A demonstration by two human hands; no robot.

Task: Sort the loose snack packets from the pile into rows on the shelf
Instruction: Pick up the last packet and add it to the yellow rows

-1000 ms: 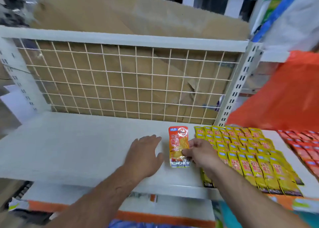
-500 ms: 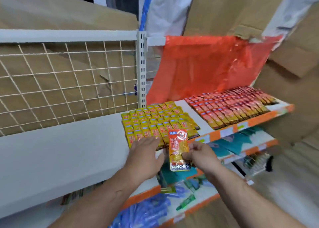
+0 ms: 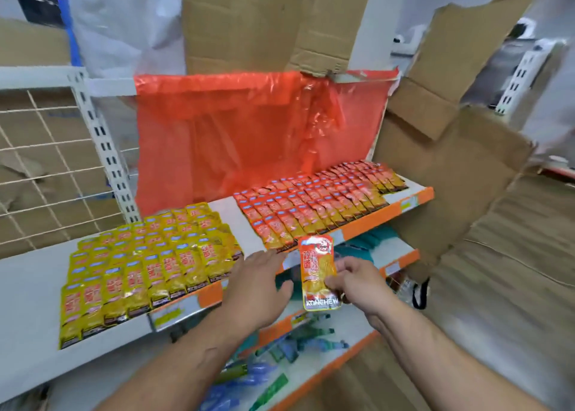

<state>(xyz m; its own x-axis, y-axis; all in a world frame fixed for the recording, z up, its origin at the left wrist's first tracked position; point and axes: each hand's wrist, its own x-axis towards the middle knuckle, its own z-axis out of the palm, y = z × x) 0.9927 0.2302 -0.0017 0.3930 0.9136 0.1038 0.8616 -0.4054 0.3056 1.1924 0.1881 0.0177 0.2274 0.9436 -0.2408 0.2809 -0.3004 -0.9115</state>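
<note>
Carried rightward off the bare shelf (image 3: 28,286), the orange snack packet (image 3: 317,273) now hangs before its front edge, below the red rows (image 3: 317,205). The right hand (image 3: 357,283) pinches its side, while the left hand (image 3: 258,283) hovers flat, holding nothing. The packet looks light, floppy and slick, and is best pinched at a seam. Yellow rows (image 3: 149,264), a red plastic sheet (image 3: 233,137) and cardboard (image 3: 451,161) surround it.

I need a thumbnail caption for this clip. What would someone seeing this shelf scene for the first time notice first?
The red plastic sheet hanging behind the shelf dominates the middle of the view. Below it lie two neat blocks of rows, with yellow snack packets to the left and red-orange snack packets to the right. In front, the right hand pinches one KONCHEW packet upright, and the left hand is open beside it.
</note>
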